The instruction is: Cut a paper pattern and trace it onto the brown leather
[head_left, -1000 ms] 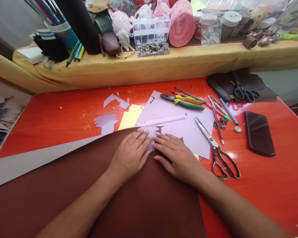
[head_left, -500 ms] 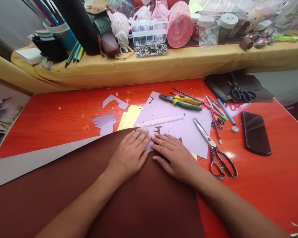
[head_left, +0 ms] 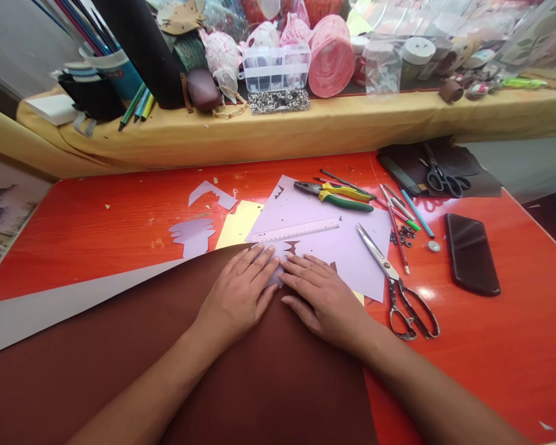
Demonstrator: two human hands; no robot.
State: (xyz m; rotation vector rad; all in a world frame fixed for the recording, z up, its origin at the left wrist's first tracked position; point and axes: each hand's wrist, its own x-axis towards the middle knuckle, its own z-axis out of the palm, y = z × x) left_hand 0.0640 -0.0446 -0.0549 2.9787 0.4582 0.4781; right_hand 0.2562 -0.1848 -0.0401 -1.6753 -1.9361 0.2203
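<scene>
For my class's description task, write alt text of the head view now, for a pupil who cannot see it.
A person's left hand and right hand lie palm down over a small lilac paper piece on a brown sheet. On the red table beyond and to the right are a ruler, pliers, large scissors and a phone.

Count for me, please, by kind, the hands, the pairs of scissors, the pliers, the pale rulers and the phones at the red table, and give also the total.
Hands: 2 (left hand, right hand)
Pairs of scissors: 2 (silver scissors, dark-handled scissors)
Pliers: 1
Pale ruler: 1
Phone: 1
Total: 7
</scene>
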